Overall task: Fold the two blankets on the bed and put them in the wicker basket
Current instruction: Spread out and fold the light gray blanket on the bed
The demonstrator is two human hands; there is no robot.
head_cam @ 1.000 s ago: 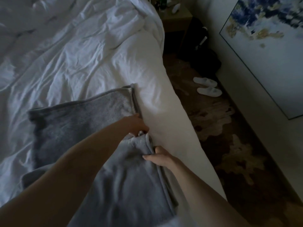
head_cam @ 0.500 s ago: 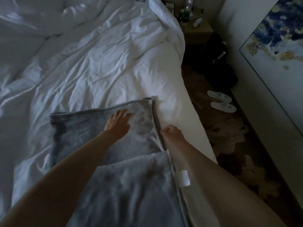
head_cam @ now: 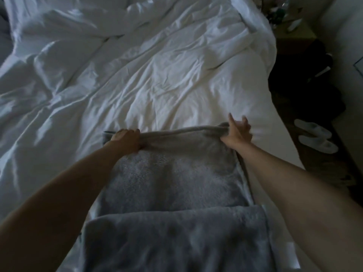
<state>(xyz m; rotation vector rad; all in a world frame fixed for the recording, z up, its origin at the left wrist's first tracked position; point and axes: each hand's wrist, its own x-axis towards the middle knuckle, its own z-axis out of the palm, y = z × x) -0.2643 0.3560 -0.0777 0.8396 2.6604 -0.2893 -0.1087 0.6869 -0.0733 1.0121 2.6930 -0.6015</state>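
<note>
A grey fleece blanket (head_cam: 172, 185) lies on the white bed (head_cam: 137, 75), its near part folded over into a darker layer at the bottom of the view. My left hand (head_cam: 125, 140) grips the blanket's far edge near its left corner. My right hand (head_cam: 236, 134) pinches the far right corner, with several fingers sticking up. The far edge is lifted slightly off the duvet between both hands. No wicker basket and no second blanket are in view.
The rumpled white duvet covers the bed to the left and beyond. On the floor to the right lie white slippers (head_cam: 316, 136) and a dark bag (head_cam: 306, 79). A bedside table (head_cam: 290, 30) with small items stands at the top right.
Both hands moved from the blanket's right side to its far edge and took hold of it. The view has shifted left and forward over the bed.
</note>
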